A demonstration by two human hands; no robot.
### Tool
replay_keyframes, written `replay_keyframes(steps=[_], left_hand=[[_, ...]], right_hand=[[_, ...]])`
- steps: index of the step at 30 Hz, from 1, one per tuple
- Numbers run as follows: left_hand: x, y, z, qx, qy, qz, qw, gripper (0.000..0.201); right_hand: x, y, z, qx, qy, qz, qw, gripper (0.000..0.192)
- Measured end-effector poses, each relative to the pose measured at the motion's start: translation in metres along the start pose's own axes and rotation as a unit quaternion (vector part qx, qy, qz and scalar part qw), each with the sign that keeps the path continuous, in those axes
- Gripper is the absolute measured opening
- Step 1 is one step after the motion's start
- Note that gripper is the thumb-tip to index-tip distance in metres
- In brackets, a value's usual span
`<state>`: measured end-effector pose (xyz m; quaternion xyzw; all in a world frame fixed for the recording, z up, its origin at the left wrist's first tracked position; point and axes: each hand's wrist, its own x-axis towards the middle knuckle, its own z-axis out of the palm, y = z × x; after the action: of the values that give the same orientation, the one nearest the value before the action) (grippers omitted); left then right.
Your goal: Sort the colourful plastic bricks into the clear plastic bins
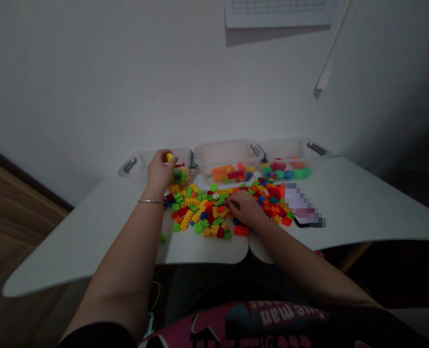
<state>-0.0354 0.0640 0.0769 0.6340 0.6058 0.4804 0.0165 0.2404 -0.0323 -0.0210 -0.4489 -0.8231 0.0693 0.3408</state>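
Over the left clear plastic bin [147, 157], my left hand [159, 169] pinches a small yellow toy brick [170, 157] between thumb and fingers. Green, red and yellow pieces show through that bin's front wall. My right hand [248, 209] rests on the heap of mixed toy bricks [199, 210], its fingers curled down among the pieces. Whatever those fingertips grip, if anything, is hidden. A red brick [241, 230] lies just in front of the right hand, near the table's front edge.
A middle bin [229, 149] holds orange, red and blue pieces; a right bin [283, 147] holds round green and blue ones. A phone [303, 205], partly blurred out, lies right of the heap. White tabletops [101, 227] meet at a front seam. A wall stands behind.
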Motion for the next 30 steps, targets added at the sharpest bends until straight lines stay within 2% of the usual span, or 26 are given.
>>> replay_keyframes(steps=[3,6,9,12,15,18,21,25,30], left_hand=[[0.002,0.001,0.001,-0.046,0.015,-0.012,0.999,0.036],[0.002,0.000,0.001,-0.036,-0.009,0.007,0.999,0.036],[0.001,-0.002,0.000,0.039,-0.056,0.050,0.996,0.034],[-0.002,-0.002,0.001,0.143,-0.107,0.084,0.980,0.036],[-0.007,0.000,0.003,0.234,-0.121,0.112,0.958,0.043],[-0.013,0.002,0.004,0.283,-0.118,0.142,0.941,0.050],[-0.016,0.002,0.006,0.277,-0.114,0.154,0.942,0.053],[-0.013,0.000,0.004,0.208,-0.103,0.151,0.961,0.043],[-0.017,0.005,-0.018,0.101,-0.064,0.171,0.978,0.035]], right_hand=[[0.000,0.000,0.000,0.001,0.001,0.000,1.000,0.017],[0.000,0.000,0.000,0.001,0.002,0.000,1.000,0.017],[0.000,-0.001,0.000,0.002,-0.003,0.004,1.000,0.017],[0.000,-0.002,0.000,0.002,-0.005,0.007,1.000,0.017],[0.001,-0.002,0.000,0.004,-0.006,0.004,1.000,0.017],[0.002,-0.002,0.000,0.003,-0.005,0.001,1.000,0.017],[0.002,-0.001,0.001,-0.003,-0.002,0.003,1.000,0.017],[0.002,-0.002,0.000,0.001,-0.005,0.001,1.000,0.018],[0.002,-0.003,0.000,0.003,-0.010,0.006,1.000,0.018]])
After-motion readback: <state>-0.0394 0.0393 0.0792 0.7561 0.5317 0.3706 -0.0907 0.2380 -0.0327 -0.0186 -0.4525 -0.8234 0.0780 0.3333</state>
